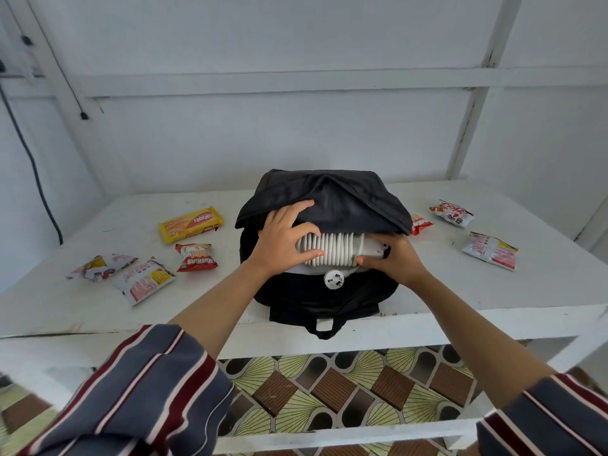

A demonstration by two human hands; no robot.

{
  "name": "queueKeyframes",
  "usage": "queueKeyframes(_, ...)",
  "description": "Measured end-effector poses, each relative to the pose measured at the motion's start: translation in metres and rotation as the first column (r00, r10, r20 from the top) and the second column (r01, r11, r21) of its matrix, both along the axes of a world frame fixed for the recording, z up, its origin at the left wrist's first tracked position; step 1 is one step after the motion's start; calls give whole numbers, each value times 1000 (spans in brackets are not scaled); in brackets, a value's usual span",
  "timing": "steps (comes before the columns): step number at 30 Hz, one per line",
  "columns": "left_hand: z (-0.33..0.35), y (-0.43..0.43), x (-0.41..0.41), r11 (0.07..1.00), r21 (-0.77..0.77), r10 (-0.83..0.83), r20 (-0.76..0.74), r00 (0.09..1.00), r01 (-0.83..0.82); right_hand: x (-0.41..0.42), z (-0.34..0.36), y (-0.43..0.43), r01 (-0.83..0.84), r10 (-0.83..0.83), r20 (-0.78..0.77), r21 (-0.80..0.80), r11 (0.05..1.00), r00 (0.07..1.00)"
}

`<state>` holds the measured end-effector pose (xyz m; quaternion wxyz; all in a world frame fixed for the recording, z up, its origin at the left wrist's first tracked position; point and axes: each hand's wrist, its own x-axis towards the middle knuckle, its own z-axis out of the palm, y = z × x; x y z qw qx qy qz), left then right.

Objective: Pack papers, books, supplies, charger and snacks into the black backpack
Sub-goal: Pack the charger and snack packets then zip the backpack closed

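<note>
The black backpack (332, 199) lies on the white table (543, 284) with its top flap lifted and its mouth facing me. A white charger (332, 250) wrapped in coiled cable sits in the opening, its round plug (333, 278) hanging out below. My left hand (283, 241) grips the charger's left end, with the upper fingers against the flap. My right hand (393, 256) holds its right end. Something white lies under the charger inside the bag.
Snack packs lie left of the bag: a yellow wafer pack (190, 224), a red pack (196, 257) and two white ones (144, 279) (98, 266). Right of it lie a red pack (420, 223) and two more (452, 212) (490, 250). A black cable hangs on the left wall.
</note>
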<state>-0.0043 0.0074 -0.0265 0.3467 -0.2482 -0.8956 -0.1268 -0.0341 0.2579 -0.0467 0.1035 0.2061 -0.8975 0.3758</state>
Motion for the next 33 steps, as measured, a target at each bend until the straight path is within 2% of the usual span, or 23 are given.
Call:
queueKeyframes(6, -3, -2, 8, 996, 2, -89, -168, 982, 91, 12, 5, 8, 6, -3, 50, -56, 998, 999)
queueKeyframes(9, -5, 7, 21, 971, -141, -233, -336, 913, 196, 18, 3, 20, 37, -34, 57, -48, 998, 998)
queueKeyframes(11, -4, 21, 34, 948, -177, -315, -401, 860, 265, 24, 1, 29, 81, -75, 78, -72, 994, 994)
queueKeyframes(14, 7, 37, 48, 945, -100, -319, -487, 813, 312, 34, -2, 46, 120, -114, 59, -93, 988, 992)
queueKeyframes(16, 14, 36, 51, 957, 27, -235, -508, 829, 288, 35, -4, 57, 172, -170, 29, -92, 981, 985)
queueKeyframes(19, 15, 18, 47, 980, 163, -48, -375, 926, 117, 31, -1, 65, 346, -347, 12, -110, 932, 938)
queueKeyframes(21, 9, 2, 42, 995, 101, 28, -164, 986, -12, 31, 7, 61, 394, -397, 6, -143, 908, 918)
queueKeyframes(24, -4, -8, 42, 995, -70, 82, 153, 985, -72, 38, 20, 42, 214, -224, -38, -181, 960, 974)
queueKeyframes(26, -14, -7, 44, 988, -134, 118, 283, 952, -83, 42, 22, 28, 73, -78, -76, -71, 995, 994)
queueKeyframes(29, -23, -5, 47, 981, -161, 154, 331, 931, -105, 40, 16, 16, 17, 4, -119, 174, 985, 993)
queueKeyframes(33, -22, -6, 49, 972, -211, 180, 380, 907, -105, 40, 10, 16, 19, 17, -127, 276, 961, 992)
